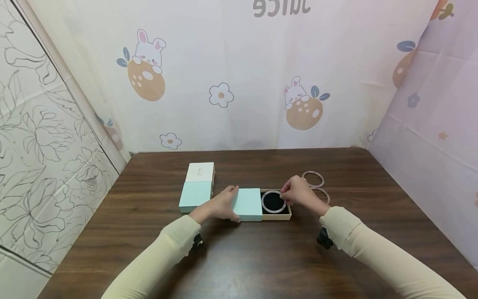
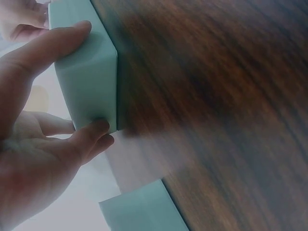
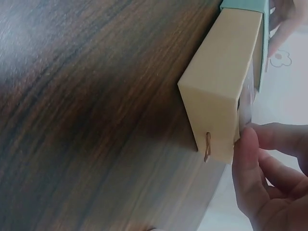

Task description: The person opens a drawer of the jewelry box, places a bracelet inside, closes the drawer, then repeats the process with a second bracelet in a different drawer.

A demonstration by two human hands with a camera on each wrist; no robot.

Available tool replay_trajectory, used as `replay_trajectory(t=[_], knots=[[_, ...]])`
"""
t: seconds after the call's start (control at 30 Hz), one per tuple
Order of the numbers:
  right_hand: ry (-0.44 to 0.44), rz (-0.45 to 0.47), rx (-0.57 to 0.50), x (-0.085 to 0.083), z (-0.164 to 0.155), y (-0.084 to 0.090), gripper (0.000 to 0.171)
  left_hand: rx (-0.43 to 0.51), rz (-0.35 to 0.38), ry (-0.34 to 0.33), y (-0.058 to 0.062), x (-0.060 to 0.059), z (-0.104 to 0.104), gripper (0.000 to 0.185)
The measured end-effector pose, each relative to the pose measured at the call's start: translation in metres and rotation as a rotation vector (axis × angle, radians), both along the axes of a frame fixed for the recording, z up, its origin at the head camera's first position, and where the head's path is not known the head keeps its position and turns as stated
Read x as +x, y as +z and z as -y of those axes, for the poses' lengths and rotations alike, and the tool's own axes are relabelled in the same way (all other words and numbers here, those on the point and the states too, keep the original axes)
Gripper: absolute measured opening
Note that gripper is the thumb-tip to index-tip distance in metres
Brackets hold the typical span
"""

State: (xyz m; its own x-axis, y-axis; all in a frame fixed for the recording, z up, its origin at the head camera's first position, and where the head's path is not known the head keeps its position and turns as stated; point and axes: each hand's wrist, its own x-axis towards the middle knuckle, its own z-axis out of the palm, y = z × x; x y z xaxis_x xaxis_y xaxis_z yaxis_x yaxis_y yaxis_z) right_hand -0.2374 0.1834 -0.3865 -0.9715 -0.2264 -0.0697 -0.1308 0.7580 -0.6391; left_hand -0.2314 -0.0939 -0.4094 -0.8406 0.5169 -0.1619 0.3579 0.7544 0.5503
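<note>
A mint-green slide-out box (image 1: 247, 204) lies on the table with its cream drawer (image 1: 277, 217) pulled out to the right. My left hand (image 1: 223, 203) grips the closed left end of the green sleeve, thumb on one side and fingers on the other, as the left wrist view shows. Over the drawer's black lining is a pale bangle (image 1: 264, 208). Its right edge is pinched between the thumb and forefinger of my right hand (image 1: 301, 193). In the right wrist view, a small brown pull loop (image 3: 208, 147) hangs from the drawer's end.
Two more pale bangles (image 1: 322, 179) lie on the brown wooden table (image 1: 246, 257) behind my right wrist, partly hidden. To the left stands another box with a green sleeve (image 1: 196, 194) and a white section (image 1: 200, 172). A printed curtain (image 1: 239, 124) hangs behind the table.
</note>
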Motion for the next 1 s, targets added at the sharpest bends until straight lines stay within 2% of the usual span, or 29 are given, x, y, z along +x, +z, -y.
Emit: replay_trajectory(t=[0.27, 0.4, 0.53, 0.73, 0.87, 1.0], knots=[[0.012, -0.109, 0.106, 0.001, 0.005, -0.005, 0.007, 0.003, -0.004, 0.002, 0.002, 0.0, 0.0, 0.111], [0.028, -0.145, 0.171, 0.005, 0.008, -0.009, 0.008, 0.001, -0.012, 0.008, 0.0, 0.001, -0.001, 0.111], [0.047, -0.164, 0.189, 0.006, 0.009, -0.01, 0.01, 0.004, -0.011, 0.006, -0.001, 0.001, -0.001, 0.11], [0.01, -0.154, 0.092, 0.008, -0.004, -0.013, 0.016, 0.003, -0.006, -0.009, -0.001, 0.0, -0.003, 0.11], [-0.032, -0.082, -0.015, 0.012, -0.016, -0.013, 0.023, -0.009, -0.007, -0.013, -0.001, 0.0, -0.003, 0.11], [-0.028, 0.005, -0.061, 0.016, -0.022, -0.016, 0.023, -0.023, -0.013, -0.007, 0.0, 0.001, -0.002, 0.111]])
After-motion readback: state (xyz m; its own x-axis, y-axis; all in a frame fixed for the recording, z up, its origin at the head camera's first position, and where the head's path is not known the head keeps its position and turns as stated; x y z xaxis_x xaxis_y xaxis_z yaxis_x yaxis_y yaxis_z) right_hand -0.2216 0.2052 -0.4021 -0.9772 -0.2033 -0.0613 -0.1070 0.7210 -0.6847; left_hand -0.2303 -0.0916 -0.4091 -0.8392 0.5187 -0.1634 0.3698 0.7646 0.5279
